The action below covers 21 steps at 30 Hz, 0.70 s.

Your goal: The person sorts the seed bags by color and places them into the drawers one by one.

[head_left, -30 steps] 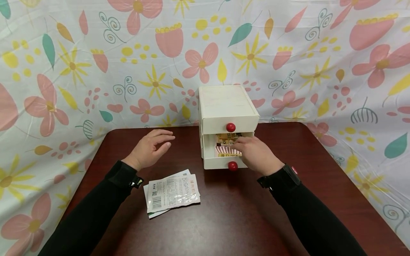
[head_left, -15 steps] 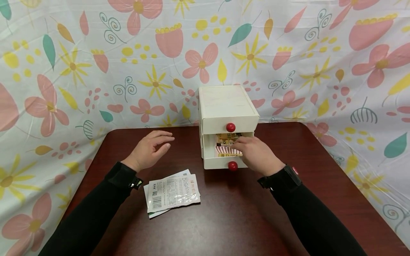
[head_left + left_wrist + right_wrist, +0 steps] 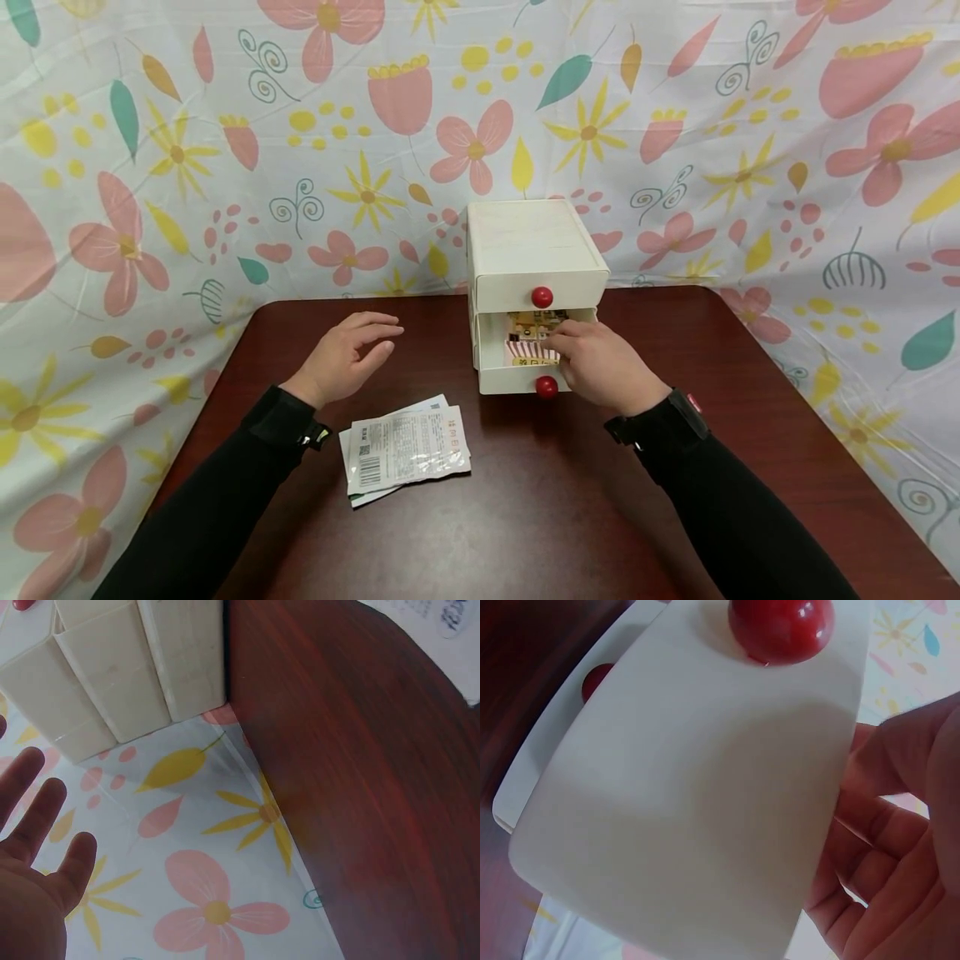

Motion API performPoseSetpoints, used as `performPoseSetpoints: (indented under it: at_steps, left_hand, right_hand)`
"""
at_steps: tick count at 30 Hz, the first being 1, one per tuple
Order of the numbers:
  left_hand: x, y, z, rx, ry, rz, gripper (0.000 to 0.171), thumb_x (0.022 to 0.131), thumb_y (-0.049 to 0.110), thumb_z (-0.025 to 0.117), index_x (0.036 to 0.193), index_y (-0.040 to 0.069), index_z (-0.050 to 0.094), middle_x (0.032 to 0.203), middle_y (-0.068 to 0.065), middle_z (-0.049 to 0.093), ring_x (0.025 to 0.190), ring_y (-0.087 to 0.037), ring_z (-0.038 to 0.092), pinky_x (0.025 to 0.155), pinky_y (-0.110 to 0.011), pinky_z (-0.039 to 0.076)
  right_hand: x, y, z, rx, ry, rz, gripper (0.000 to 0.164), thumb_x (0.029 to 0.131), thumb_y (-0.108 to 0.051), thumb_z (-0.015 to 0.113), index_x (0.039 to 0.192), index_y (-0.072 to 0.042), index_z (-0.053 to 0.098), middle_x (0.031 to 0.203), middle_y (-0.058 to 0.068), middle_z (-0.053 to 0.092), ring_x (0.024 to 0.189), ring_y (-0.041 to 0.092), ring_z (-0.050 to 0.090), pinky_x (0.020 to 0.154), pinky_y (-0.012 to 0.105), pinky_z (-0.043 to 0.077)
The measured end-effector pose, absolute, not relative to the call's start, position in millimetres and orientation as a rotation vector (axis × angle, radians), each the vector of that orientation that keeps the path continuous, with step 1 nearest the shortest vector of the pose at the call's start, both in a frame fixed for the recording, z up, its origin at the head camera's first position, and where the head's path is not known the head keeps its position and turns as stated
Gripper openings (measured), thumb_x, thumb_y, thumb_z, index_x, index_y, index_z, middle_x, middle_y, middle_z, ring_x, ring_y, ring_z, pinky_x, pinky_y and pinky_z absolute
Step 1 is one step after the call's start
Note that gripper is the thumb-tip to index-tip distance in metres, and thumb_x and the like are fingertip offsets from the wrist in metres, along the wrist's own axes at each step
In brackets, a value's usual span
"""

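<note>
A white drawer cabinet (image 3: 536, 237) stands at the back of the table with a lower drawer (image 3: 498, 382) pulled out. Inside that drawer lie printed packets (image 3: 528, 346), one with red and white stripes and yellow lettering. My right hand (image 3: 607, 367) reaches over the drawer's right front corner, fingers bent inward by the packets. In the right wrist view the drawer front hides its fingertips, so I cannot tell whether they pinch a packet. My left hand (image 3: 345, 354) hovers left of the cabinet, fingers relaxed and apart, holding nothing. Two silvery-white packets (image 3: 408, 450) lie overlapped below it.
Red round knobs (image 3: 542, 297) stick out from the drawer fronts. The dark wooden table (image 3: 540, 525) reaches back to a flower-printed cloth (image 3: 645, 125) hanging behind and at both sides.
My left hand has drifted slightly down and left. The striped packet's visible edge beside my right hand has shifted a little. The right hand stays almost still at the drawer.
</note>
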<state>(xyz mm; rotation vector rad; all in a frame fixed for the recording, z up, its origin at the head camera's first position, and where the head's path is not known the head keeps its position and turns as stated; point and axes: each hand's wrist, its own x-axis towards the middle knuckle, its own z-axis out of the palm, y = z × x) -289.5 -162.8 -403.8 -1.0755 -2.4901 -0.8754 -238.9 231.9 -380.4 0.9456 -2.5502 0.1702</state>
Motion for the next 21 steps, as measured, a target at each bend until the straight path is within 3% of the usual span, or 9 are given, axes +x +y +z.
performPoseSetpoints:
  at_steps: [9,19,21]
  left_hand:
    - [-284.3,-172.7,-409.5,-1.03,-2.491,-0.901,0.03,0.102,0.024,0.059,0.129,0.013,0.068,0.134,-0.004,0.057,0.126,-0.024,0.05,0.099,-0.047,0.045]
    - [-268.5,-193.6,-411.3,-0.972,-2.499,-0.919,0.031,0.101,0.02,0.061,0.131,0.011,0.066,0.137,-0.004,0.056,0.127,-0.025,0.05,0.097,-0.048,0.046]
    - [-264.5,-198.3,-411.8,-0.969,-2.503,-0.913,0.033,0.1,0.02,0.063,0.132,0.011,0.065,0.138,-0.004,0.055,0.127,-0.024,0.05,0.091,-0.045,0.049]
  right_hand:
    - [-223.4,226.6,-372.6,0.977,-2.514,0.279,0.03,0.084,-0.002,0.066,0.112,-0.005,0.075,0.106,0.006,0.066,0.097,0.022,0.062,0.083,0.039,0.054]
    - [-196.0,215.3,-359.2,1.12,-2.352,0.345,0.031,0.08,-0.002,0.075,0.111,-0.005,0.075,0.11,0.008,0.064,0.1,0.023,0.061,0.082,0.038,0.055]
    - [-191.7,213.8,-358.1,1.142,-2.329,0.354,0.031,0.08,-0.002,0.076,0.111,-0.005,0.075,0.11,0.008,0.064,0.1,0.023,0.061,0.082,0.038,0.055]
